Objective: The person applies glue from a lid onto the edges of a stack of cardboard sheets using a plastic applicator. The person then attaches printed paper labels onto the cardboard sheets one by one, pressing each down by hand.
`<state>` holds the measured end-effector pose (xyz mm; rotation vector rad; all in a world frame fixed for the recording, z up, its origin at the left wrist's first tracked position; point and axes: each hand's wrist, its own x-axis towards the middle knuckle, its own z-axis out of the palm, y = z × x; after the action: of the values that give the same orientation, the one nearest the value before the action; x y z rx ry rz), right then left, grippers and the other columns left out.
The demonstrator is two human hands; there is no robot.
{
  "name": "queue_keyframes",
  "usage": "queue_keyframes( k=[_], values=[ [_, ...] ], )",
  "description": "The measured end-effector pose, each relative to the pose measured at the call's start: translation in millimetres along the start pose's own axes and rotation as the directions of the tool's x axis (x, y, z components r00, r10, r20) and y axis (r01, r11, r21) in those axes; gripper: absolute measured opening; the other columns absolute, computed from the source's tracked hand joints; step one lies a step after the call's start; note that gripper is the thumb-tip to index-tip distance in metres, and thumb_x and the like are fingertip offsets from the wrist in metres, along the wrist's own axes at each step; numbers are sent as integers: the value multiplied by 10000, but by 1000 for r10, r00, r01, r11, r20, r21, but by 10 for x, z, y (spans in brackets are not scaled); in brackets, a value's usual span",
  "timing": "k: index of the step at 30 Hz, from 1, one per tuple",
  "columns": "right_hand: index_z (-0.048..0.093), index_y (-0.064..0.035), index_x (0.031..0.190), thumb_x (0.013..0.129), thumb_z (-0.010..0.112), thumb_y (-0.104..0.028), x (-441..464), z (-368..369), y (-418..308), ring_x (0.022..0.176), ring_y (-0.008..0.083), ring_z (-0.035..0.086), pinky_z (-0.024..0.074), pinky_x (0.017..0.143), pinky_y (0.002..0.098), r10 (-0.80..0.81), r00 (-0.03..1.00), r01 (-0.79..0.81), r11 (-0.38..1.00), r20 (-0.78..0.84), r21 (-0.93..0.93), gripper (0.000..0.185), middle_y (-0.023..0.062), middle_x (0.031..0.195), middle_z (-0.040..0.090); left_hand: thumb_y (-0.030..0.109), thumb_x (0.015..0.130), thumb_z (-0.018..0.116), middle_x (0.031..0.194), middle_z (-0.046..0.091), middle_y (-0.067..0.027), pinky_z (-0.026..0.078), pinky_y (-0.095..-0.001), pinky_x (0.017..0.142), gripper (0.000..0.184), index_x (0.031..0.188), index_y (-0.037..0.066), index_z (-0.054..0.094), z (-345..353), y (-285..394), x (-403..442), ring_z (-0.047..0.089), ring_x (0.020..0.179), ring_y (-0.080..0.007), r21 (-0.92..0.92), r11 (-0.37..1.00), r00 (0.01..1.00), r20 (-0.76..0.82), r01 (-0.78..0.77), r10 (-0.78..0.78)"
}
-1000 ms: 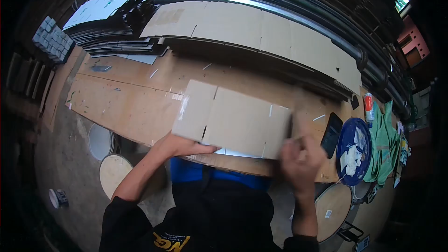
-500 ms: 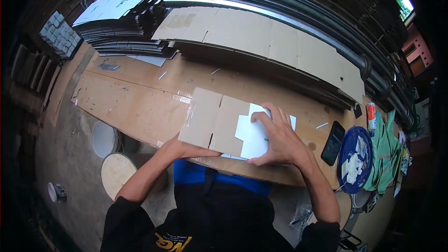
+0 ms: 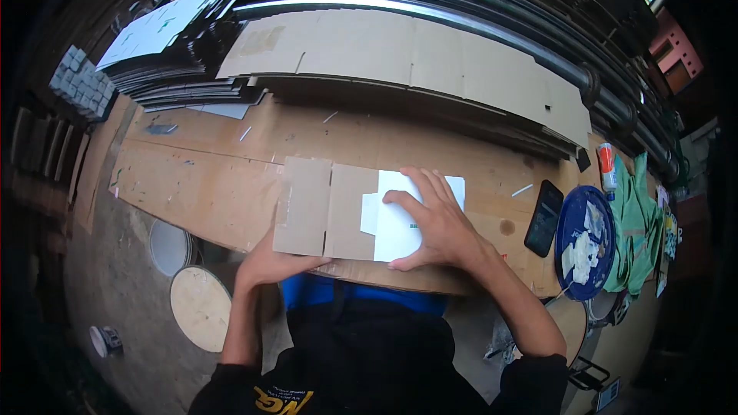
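Note:
A flat cardboard box piece (image 3: 351,215), brown with a white panel at its right, lies over the near edge of the wooden table (image 3: 200,177). My right hand (image 3: 434,223) arches over the white panel, its thumb at the near edge and its fingers toward the far edge, gripping it. At the lower left corner, my left hand (image 3: 269,261) holds the brown end from below. Most of its fingers are hidden under the cardboard. A slot separates the two brown panels, and a small white tab sticks out leftward from the white one.
A long row of folded cardboard (image 3: 430,54) and a stack of white-topped sheets (image 3: 161,34) stand at the back. To the right are a black phone (image 3: 544,217), a blue lid with white paste (image 3: 570,261), a bottle (image 3: 607,165) and green cloth (image 3: 634,223). Buckets (image 3: 171,246) stand lower left.
Both hands and the cardboard have shifted left in view, and the piece now lies straighter. The white panel has swung over more of the brown. The view has turned slightly.

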<state>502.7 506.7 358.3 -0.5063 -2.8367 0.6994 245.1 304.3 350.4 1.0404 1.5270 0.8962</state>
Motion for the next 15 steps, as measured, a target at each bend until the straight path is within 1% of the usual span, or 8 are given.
queue_keyframes(
  k=[1, 3, 4, 6, 7, 8, 10, 15],
  values=[
    [594, -164, 1346, 555, 932, -616, -14, -9, 11, 1470, 498, 339, 249, 1252, 618, 7, 1000, -7, 1000, -2, -1, 971, 254, 1531, 411, 371, 821, 868, 1599, 463, -222, 302, -461, 1255, 873, 1534, 27, 499, -33, 7, -33, 383, 1522, -374, 1, 1000, 1000, 7, -1, 1],
    [600, -158, 1352, 569, 918, -645, -8, -7, 7, 1478, 497, 340, 232, 1261, 628, -5, 1000, 5, 1000, 7, 9, 975, 259, 1542, 406, 363, 784, 888, 1664, 347, -235, 240, -448, 1278, 984, 1570, -12, 431, -66, -12, -121, 268, 1583, -363, 22, 985, 981, -81, -174, 175],
    [600, -158, 1352, 569, 918, -645, -1, -8, -1, 1478, 497, 340, 232, 1261, 628, -18, 1000, 18, 1000, 15, 15, 975, 259, 1542, 406, 382, 752, 898, 1717, 244, -213, 221, -476, 1288, 1047, 1608, 45, 398, -62, -27, -49, 206, 1607, -381, 104, 957, 955, -93, -271, 280],
    [599, -152, 1361, 567, 924, -642, 6, -24, -9, 1473, 498, 355, 224, 1264, 633, -4, 1000, 4, 1000, 22, 9, 988, 262, 1542, 408, 426, 698, 924, 1725, 221, -224, 161, -543, 1297, 1081, 1605, 131, 415, -55, 253, 130, 157, 1615, -418, 442, 805, 907, 46, -395, 419],
    [599, -152, 1361, 567, 924, -642, 14, -13, -18, 1473, 498, 355, 224, 1264, 633, -11, 1000, 11, 1000, 21, 10, 988, 262, 1542, 408, 419, 655, 952, 1726, 216, -230, 151, -551, 1296, 1130, 1608, 151, 407, -52, 327, 217, 152, 1615, -426, 596, 690, 894, 113, -409, 433],
    [602, -148, 1362, 570, 926, -635, 7, -8, -18, 1470, 500, 361, 221, 1264, 634, -13, 1000, 13, 1000, 13, 10, 985, 265, 1539, 413, 419, 655, 952, 1726, 216, -230, 151, -551, 1296, 1130, 1608, 151, 407, -56, 383, 314, 152, 1615, -426, 599, 688, 893, 111, -410, 436],
    [604, -145, 1362, 572, 929, -627, -2, -26, 0, 1467, 501, 366, 219, 1264, 635, -8, 1000, 8, 1000, -7, 1, 981, 267, 1535, 417, 565, 654, 908, 1710, 223, -233, 90, -654, 1275, 1122, 1592, 179, 428, -56, 461, 494, 154, 1604, -447, 613, 678, 912, 215, -405, 350],
    [623, -138, 1339, 566, 935, -609, -22, -9, 12, 1463, 502, 369, 232, 1255, 632, -14, 999, 16, 999, -36, 47, 957, 275, 1521, 431, 632, 580, 904, 1671, 261, -241, 107, -666, 1264, 1205, 1601, 209, 421, -58, 476, 560, 230, 1570, -447, 732, 556, 918, 286, -394, 274]
  ],
)
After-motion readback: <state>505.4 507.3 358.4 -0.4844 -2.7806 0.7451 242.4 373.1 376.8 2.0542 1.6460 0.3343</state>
